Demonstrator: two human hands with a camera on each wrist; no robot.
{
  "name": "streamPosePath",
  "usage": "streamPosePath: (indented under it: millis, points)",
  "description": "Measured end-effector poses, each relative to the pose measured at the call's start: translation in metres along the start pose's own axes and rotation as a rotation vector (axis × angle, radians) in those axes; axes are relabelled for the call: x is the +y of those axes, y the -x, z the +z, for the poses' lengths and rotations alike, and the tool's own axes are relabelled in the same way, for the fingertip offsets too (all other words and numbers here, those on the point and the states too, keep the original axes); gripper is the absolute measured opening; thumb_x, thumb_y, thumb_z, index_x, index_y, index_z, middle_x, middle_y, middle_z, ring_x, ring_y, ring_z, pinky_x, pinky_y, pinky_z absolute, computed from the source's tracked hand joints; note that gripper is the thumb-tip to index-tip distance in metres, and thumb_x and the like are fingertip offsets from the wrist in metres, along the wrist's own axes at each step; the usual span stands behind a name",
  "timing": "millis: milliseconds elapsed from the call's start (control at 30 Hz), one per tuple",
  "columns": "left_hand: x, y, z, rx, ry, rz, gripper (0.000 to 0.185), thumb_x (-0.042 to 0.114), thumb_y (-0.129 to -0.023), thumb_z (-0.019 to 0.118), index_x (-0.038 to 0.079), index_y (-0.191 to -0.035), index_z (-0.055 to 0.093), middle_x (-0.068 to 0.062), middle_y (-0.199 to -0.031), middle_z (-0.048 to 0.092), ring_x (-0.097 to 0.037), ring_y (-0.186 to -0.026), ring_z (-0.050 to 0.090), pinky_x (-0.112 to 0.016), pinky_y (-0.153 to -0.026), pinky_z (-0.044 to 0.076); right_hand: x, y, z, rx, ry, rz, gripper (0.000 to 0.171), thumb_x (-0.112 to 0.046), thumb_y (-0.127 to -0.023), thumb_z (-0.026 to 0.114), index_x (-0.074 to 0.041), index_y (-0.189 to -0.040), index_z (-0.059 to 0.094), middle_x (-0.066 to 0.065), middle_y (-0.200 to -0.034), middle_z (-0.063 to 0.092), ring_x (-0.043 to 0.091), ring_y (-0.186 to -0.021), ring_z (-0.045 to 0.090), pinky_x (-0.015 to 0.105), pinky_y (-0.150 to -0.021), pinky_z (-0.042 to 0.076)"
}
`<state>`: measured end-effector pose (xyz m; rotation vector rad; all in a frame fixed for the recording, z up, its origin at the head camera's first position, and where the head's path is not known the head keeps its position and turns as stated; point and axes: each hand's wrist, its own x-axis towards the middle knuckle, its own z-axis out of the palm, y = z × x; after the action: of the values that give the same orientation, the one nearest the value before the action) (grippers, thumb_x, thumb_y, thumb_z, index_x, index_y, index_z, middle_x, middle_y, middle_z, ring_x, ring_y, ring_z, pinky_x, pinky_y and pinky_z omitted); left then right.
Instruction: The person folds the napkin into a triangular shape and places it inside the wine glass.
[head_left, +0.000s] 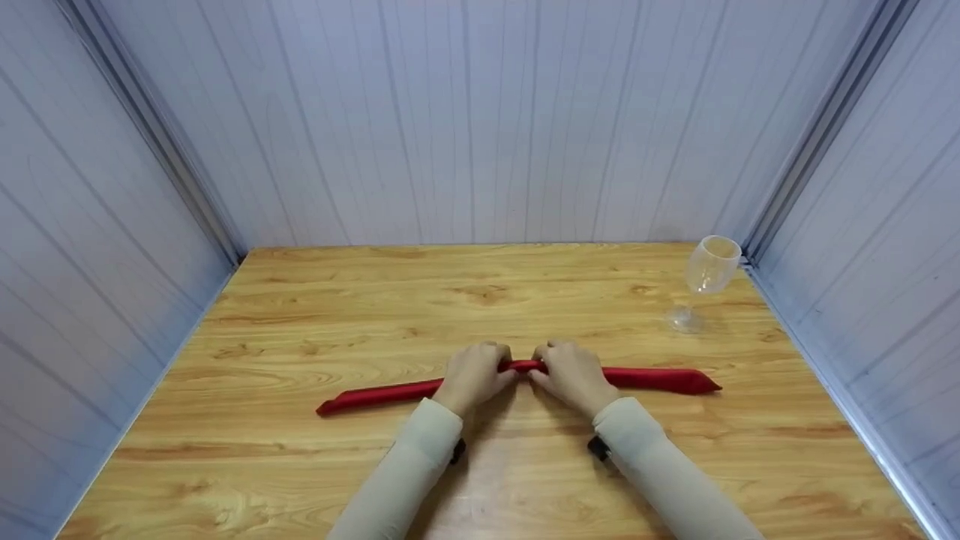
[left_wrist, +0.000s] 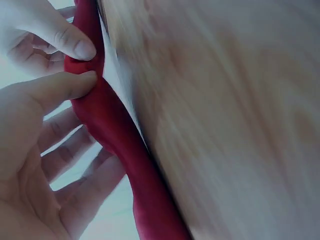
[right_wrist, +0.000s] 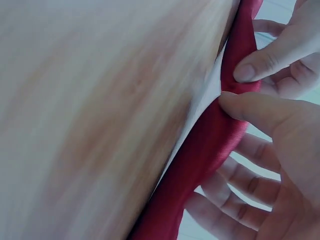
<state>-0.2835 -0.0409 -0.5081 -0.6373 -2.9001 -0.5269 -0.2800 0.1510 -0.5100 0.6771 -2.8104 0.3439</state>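
A red satin-like cloth (head_left: 652,379), folded or rolled into a long narrow strip, stretches left to right across the wooden table. Near its middle my left hand (head_left: 472,375) pinches it between thumb and fingers. Just to the right, my right hand (head_left: 574,376) pinches the same strip, leaving a short stretch of red between the two. Both wrist views show the thumbs close together on the cloth (left_wrist: 135,165), with fingers behind it. There the strip (right_wrist: 200,150) appears slightly raised off the tabletop. Its two tapered ends lie out to either side.
A clear stemmed wine glass (head_left: 711,266) stands upright toward the table's back right corner. Pale panelled walls (head_left: 495,120) enclose the wooden table (head_left: 360,300) at the back and both sides.
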Motion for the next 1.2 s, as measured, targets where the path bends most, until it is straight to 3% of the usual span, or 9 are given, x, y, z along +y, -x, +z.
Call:
streamPosePath:
  millis: [233,400,767,1033,1200]
  points:
    - [0.0,-0.004,-0.011,0.156,0.021,-0.023,0.013,0.036,-0.093,0.072,0.023,-0.094,0.072,0.008,-0.079,0.063,-0.011,-0.063,0.055,-0.034,-0.055,0.046,0.003,-0.007,-0.01,0.106,-0.081,0.011,0.018,-0.031,-0.094,0.072,-0.013,-0.098,0.074,0.0,-0.083,0.058,0.015,-0.065,0.053,0.037,-0.056,0.049]
    - [0.001,-0.005,-0.02,0.289,0.062,-0.021,0.012,0.036,-0.089,0.075,0.025,-0.091,0.072,0.012,-0.074,0.062,-0.008,-0.058,0.052,-0.031,-0.049,0.043,0.004,-0.011,-0.018,0.206,-0.125,-0.024,0.015,-0.027,-0.093,0.074,-0.013,-0.097,0.073,0.0,-0.085,0.06,0.012,-0.065,0.051,0.035,-0.056,0.049]
    - [0.01,-0.008,-0.032,0.509,0.191,0.014,0.012,0.034,-0.087,0.078,0.025,-0.094,0.075,0.013,-0.082,0.068,-0.003,-0.062,0.059,-0.026,-0.051,0.047,0.004,-0.018,-0.031,0.431,-0.248,-0.067,0.012,-0.022,-0.09,0.076,-0.01,-0.095,0.074,0.002,-0.087,0.064,0.014,-0.068,0.059,0.034,-0.058,0.05]
    - [0.017,-0.008,-0.04,0.547,0.238,0.019,0.016,0.034,-0.087,0.078,0.023,-0.098,0.074,0.011,-0.089,0.069,-0.003,-0.072,0.064,-0.028,-0.058,0.052,0.002,-0.019,-0.04,0.489,-0.31,-0.071,0.013,-0.02,-0.091,0.076,-0.009,-0.098,0.075,0.002,-0.091,0.064,0.012,-0.071,0.059,0.031,-0.06,0.051]
    - [0.019,-0.01,-0.05,0.528,0.377,0.082,0.021,0.031,-0.089,0.078,0.016,-0.103,0.075,0.005,-0.094,0.069,-0.006,-0.083,0.065,-0.026,-0.067,0.054,0.002,-0.021,-0.046,0.519,-0.39,-0.04,0.012,-0.017,-0.09,0.077,-0.008,-0.098,0.076,0.003,-0.09,0.065,0.014,-0.074,0.06,0.031,-0.062,0.052]
